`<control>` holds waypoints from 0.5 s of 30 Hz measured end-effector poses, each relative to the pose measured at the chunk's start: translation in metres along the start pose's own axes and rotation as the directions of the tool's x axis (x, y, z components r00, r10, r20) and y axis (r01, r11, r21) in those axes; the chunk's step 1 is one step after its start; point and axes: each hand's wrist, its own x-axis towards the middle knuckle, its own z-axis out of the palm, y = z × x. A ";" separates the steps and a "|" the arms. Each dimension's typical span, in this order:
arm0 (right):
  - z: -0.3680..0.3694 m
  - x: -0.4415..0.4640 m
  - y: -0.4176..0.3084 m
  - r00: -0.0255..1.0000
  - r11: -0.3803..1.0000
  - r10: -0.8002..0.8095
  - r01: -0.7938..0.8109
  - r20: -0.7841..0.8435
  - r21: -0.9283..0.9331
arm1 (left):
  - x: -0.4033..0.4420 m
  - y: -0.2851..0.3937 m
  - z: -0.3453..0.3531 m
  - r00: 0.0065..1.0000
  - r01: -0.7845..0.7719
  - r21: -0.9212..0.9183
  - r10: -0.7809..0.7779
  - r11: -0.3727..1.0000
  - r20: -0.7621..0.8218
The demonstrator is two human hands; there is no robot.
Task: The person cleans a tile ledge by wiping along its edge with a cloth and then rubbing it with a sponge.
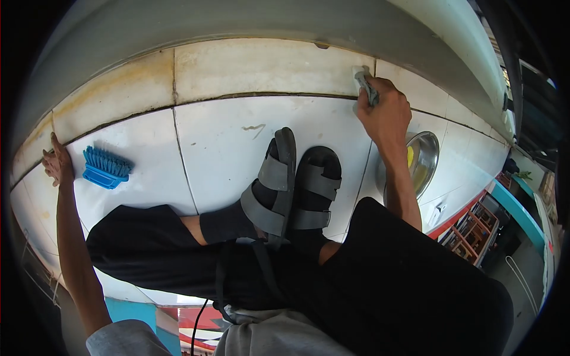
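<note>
My right hand (pixel 386 110) is closed around a crumpled grey cloth (pixel 366 86), pressing it against the white skirting tiles (pixel 267 65) near a vertical joint. Yellow-brown stains mark these tiles towards the left. My left hand (pixel 57 161) rests on the tiles at the far left, fingers apart, with nothing in it. Just to its right, a blue scrub brush (pixel 107 168) lies on the white floor tiles (pixel 136 139), bristles towards the wall. Beside my right forearm stands a metal bowl (pixel 428 160), partly hidden by the arm, with something yellow inside.
My feet in grey-strapped sandals (pixel 270 196) are on the floor between my hands. A grey wall (pixel 237 21) rises above the skirting. At right, the tiled floor ends at a red edge (pixel 457 216), with a wooden rack (pixel 472 231) beyond it.
</note>
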 end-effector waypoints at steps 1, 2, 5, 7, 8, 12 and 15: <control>0.003 -0.010 -0.007 0.998 0.998 -0.059 0.059 -0.029 0.012 | 0.000 0.001 -0.001 1.000 -0.002 0.015 0.002 1.000 -0.002; 0.006 -0.006 -0.007 0.998 0.998 -0.061 0.061 -0.024 0.015 | -0.003 0.000 -0.001 1.000 -0.004 0.034 0.004 0.999 0.001; 0.004 0.015 -0.003 0.997 0.998 0.056 -0.056 0.044 -0.001 | -0.007 -0.006 -0.007 0.999 -0.028 0.033 0.026 0.999 0.044; 0.000 0.006 -0.002 0.997 0.998 0.064 -0.064 0.033 -0.004 | -0.003 -0.001 -0.003 1.000 0.003 0.026 -0.003 1.000 0.021; 0.002 0.001 -0.006 0.998 0.998 0.057 -0.057 0.030 0.005 | -0.001 -0.001 0.001 1.000 0.012 0.013 -0.012 1.000 0.005; 0.005 -0.013 -0.022 1.000 1.000 0.023 -0.023 0.016 0.017 | -0.005 -0.008 -0.004 1.000 -0.024 0.032 0.024 0.999 0.010; 0.005 0.005 -0.011 1.000 0.999 0.008 -0.008 0.001 0.039 | -0.009 0.001 -0.009 0.999 -0.023 0.010 0.022 1.000 0.033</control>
